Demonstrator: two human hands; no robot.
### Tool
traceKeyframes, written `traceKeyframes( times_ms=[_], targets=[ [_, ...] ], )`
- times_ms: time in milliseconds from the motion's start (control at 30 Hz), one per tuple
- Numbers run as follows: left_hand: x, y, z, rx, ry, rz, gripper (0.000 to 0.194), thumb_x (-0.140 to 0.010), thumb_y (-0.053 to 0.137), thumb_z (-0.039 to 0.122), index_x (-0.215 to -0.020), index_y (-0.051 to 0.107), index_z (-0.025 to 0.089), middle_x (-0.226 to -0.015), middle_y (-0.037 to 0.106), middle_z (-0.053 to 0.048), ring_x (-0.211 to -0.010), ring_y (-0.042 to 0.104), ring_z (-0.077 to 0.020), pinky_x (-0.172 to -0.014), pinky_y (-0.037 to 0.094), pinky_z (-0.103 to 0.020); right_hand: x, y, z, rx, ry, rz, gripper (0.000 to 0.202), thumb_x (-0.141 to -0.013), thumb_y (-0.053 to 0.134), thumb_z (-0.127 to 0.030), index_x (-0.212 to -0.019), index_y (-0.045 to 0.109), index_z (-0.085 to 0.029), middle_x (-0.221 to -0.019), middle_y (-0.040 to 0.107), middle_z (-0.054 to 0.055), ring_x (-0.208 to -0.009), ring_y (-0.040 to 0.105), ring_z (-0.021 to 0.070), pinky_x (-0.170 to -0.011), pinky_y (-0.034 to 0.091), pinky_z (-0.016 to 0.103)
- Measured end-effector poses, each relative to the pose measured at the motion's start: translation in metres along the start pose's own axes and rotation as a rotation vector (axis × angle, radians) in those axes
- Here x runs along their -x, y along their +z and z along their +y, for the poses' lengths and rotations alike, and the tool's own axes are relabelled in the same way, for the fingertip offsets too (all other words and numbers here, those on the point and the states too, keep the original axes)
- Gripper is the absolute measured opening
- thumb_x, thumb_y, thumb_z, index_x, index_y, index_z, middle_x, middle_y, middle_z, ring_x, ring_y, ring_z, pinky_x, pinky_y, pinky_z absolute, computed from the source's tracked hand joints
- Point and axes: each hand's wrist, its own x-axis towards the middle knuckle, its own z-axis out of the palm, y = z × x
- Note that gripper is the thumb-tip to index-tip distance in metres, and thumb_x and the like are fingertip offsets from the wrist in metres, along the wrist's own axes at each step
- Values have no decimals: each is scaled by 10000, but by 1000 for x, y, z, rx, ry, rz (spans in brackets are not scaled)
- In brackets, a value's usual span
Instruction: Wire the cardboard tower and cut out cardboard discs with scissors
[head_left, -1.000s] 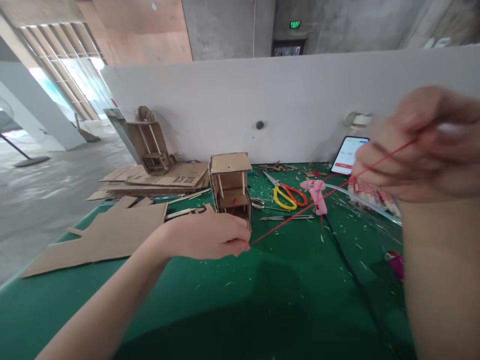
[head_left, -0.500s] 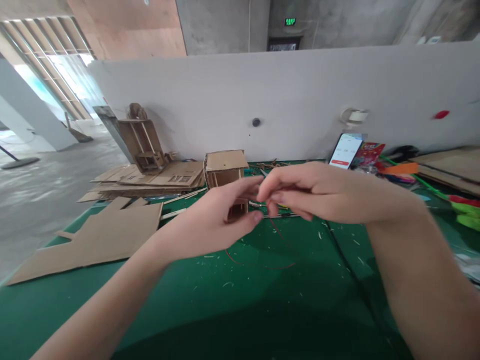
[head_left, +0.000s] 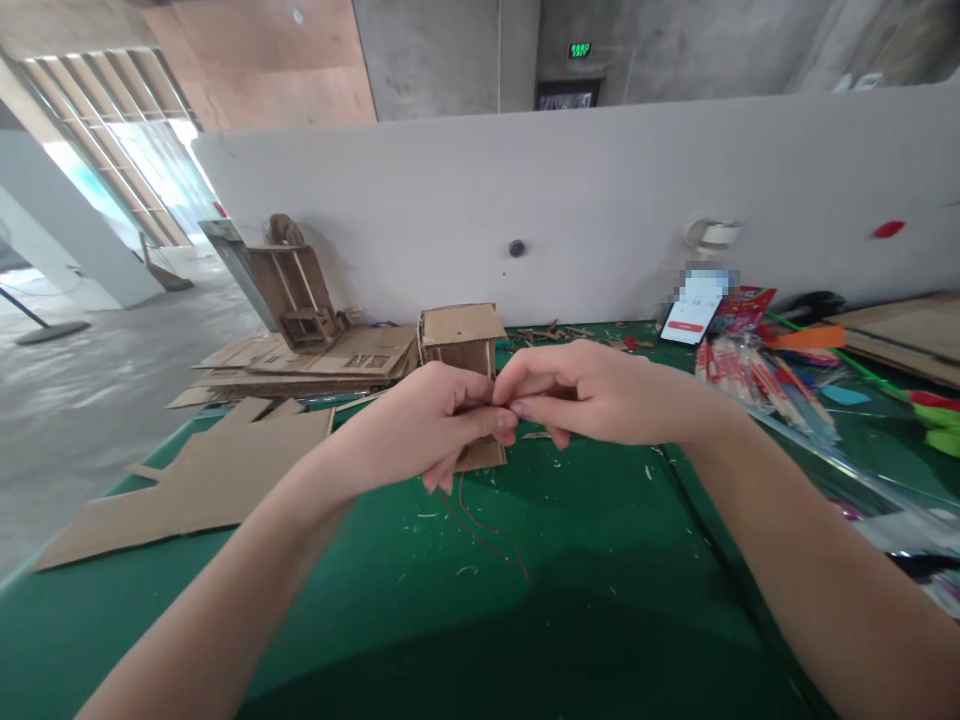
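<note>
My left hand (head_left: 431, 425) is closed, its thumb and forefinger pinched together and the other fingers curled beneath. Below it dangles a thin red wire (head_left: 480, 525), whose two strands hang over the green table. My right hand (head_left: 592, 395) meets it at the fingertips, with thumb and forefinger pinched against the tip of the left thumb. What lies between the right fingertips is too small to make out. Just behind both hands stands a small cardboard box structure (head_left: 461, 325) with thin stick posts, partly covered by them.
A cut cardboard sheet (head_left: 210, 465) lies at left, before stacked cardboard (head_left: 360, 350) bearing a tall cardboard model (head_left: 292, 290). At right are a propped phone (head_left: 694, 308), packaged pens (head_left: 765, 380) and an orange strip (head_left: 810, 338). A white partition (head_left: 420, 210) rises behind the green table (head_left: 600, 640).
My hands have come together, fingertips now touching; the right moved left and its fingers closed. The red wire's loop has shifted, now hanging beneath my left hand. The view has turned slightly.
</note>
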Motion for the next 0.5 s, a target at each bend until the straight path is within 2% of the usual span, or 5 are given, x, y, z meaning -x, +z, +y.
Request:
traceKeyframes(
  times_ms=[67, 167, 267, 333, 500],
  targets=[
    [2, -8, -1, -57, -43, -20, 264, -881, 482, 388, -854, 665, 200, -565, 641, 31, -327, 518, -55, -382, 456, -147, -1, -1, 4, -14, 30, -9, 144, -913, 469, -215, -1018, 568, -201, -898, 683, 8, -565, 593, 63, -500, 460, 190],
    [7, -22, -4, -133, -75, 14, 299, -877, 472, 424, -870, 675, 204, -736, 712, -3, -337, 543, -60, -362, 454, -154, 2, -7, 10, -61, 70, 74, 133, -895, 511, -234, -990, 595, -194, -809, 674, 2, -528, 602, 70, -440, 453, 179],
    [13, -33, -9, -183, -51, 30, 335, -887, 454, 445, -857, 682, 201, -543, 653, 13, -328, 541, -83, -426, 500, -186, 8, -14, 14, -197, 3, 196, 102, -878, 543, -232, -914, 625, -183, -745, 674, 0, -531, 614, 82, -429, 469, 179],
    [13, -35, -11, -185, -14, -15, 337, -898, 439, 428, -840, 681, 201, -513, 636, 17, -365, 566, -92, -484, 522, -203, 10, -16, 14, -302, -75, 239, 90, -863, 568, -226, -891, 645, -189, -784, 698, 14, -614, 651, 110, -456, 499, 189],
    [9, -26, -8, -270, 174, -152, 290, -876, 449, 349, -883, 692, 190, -810, 709, -33, -643, 656, -127, -572, 504, -209, 7, -8, 17, -534, -182, 144, 312, -782, 647, -159, -1085, 648, -235, -1057, 705, 51, -978, 657, 221, -588, 576, 265]
  ],
)
